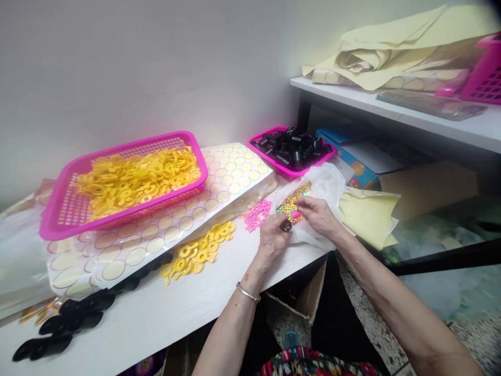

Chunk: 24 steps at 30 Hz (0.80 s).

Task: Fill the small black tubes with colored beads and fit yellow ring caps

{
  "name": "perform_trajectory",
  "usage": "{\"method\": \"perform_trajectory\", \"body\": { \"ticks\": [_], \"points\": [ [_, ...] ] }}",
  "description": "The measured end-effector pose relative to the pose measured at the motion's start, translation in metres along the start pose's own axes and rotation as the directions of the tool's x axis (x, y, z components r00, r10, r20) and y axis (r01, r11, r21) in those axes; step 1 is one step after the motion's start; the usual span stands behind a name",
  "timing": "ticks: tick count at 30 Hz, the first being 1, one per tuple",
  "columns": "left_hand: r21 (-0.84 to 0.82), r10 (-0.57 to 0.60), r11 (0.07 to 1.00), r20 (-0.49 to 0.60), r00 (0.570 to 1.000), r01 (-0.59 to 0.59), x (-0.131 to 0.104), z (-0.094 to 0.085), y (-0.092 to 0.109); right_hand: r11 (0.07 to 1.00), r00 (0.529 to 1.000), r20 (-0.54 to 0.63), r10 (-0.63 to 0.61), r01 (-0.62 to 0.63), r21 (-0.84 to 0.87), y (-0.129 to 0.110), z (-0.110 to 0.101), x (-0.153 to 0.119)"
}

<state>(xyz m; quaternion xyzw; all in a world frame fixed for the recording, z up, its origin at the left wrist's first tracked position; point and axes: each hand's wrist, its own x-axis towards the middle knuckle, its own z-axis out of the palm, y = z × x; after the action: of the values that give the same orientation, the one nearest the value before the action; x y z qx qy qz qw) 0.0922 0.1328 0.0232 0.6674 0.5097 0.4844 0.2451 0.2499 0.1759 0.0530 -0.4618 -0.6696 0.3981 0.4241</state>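
Observation:
My left hand [273,236] is wrapped round a small black tube [286,225], whose round end faces up and shows colored specks inside. Close beside it, my right hand [320,215] has its fingers pinched together over the small multicolored beads [291,202]; what lies between the fingertips is too small to tell. Those beads rest on a crumpled white plastic bag [329,180]. Just left of the hands is a heap of small pink pieces [257,214]. Several yellow ring-shaped pieces with short stems [198,250] lie farther left on the white table [168,318].
A pink basket [123,138] of yellow pieces sits on printed circle sheets [230,167]. Another pink basket [284,169] holds black tubes. Black curved pieces [78,318] line the table's left front. A white shelf [395,107] overhangs at right; an open cardboard box [313,292] stands below.

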Motion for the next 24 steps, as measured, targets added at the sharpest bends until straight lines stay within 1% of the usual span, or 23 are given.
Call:
{"method": "perform_trajectory", "body": {
  "ticks": [2, 4, 7, 9, 10, 12, 13, 14, 16, 18, 19, 20, 22, 24],
  "points": [
    [-0.043, -0.027, 0.999, 0.008, 1.0, 0.028, -0.008, -0.006, 0.0, 1.0, 1.0, -0.006, -0.007, 0.007, -0.022, 0.007, 0.005, 0.001],
    [-0.083, -0.09, 0.992, 0.024, 0.996, 0.091, -0.018, -0.012, -0.001, 0.996, 0.999, -0.013, -0.038, 0.036, -0.076, 0.014, 0.01, 0.003],
    [-0.081, -0.211, 0.974, 0.026, 0.977, 0.213, -0.032, -0.021, -0.004, 0.968, 0.994, -0.015, -0.106, 0.1, -0.229, 0.022, 0.014, 0.006],
    [-0.031, -0.278, 0.96, 0.024, 0.96, 0.279, -0.041, -0.028, -0.007, 0.918, 0.99, 0.011, -0.141, 0.135, -0.373, 0.024, 0.015, 0.007],
    [0.006, -0.307, 0.952, 0.02, 0.951, 0.307, -0.045, -0.032, -0.009, 0.879, 0.988, 0.026, -0.153, 0.148, -0.453, 0.023, 0.015, 0.006],
    [0.078, -0.358, 0.931, -0.002, 0.934, 0.357, -0.054, -0.041, -0.012, 0.792, 0.981, 0.034, -0.189, 0.173, -0.586, 0.019, 0.017, 0.005],
    [0.108, -0.376, 0.92, -0.02, 0.926, 0.376, -0.059, -0.045, -0.014, 0.76, 0.976, 0.029, -0.218, 0.188, -0.622, 0.014, 0.021, 0.004],
    [0.129, -0.387, 0.912, -0.037, 0.921, 0.388, -0.064, -0.049, -0.016, 0.744, 0.968, 0.035, -0.247, 0.213, -0.633, 0.008, 0.027, 0.003],
    [0.149, -0.383, 0.909, -0.064, 0.922, 0.388, -0.074, -0.055, -0.019, 0.748, 0.949, 0.098, -0.299, 0.297, -0.594, -0.006, 0.045, 0.001],
    [0.15, -0.368, 0.914, -0.085, 0.926, 0.377, -0.084, -0.059, -0.022, 0.755, 0.918, 0.25, -0.308, 0.396, -0.523, -0.018, 0.069, 0.001],
    [0.147, -0.363, 0.916, -0.093, 0.927, 0.373, -0.089, -0.061, -0.024, 0.749, 0.898, 0.331, -0.291, 0.429, -0.504, -0.023, 0.082, 0.002],
    [0.141, -0.361, 0.917, -0.101, 0.927, 0.372, -0.093, -0.063, -0.025, 0.737, 0.884, 0.387, -0.262, 0.442, -0.511, -0.025, 0.094, 0.004],
    [0.119, -0.357, 0.922, -0.108, 0.928, 0.368, -0.098, -0.066, -0.025, 0.687, 0.887, 0.428, -0.176, 0.422, -0.591, -0.024, 0.112, 0.008],
    [0.093, -0.346, 0.93, -0.096, 0.933, 0.354, -0.1, -0.068, -0.025, 0.618, 0.899, 0.424, -0.109, 0.396, -0.68, -0.018, 0.122, 0.012]
  ]
}}
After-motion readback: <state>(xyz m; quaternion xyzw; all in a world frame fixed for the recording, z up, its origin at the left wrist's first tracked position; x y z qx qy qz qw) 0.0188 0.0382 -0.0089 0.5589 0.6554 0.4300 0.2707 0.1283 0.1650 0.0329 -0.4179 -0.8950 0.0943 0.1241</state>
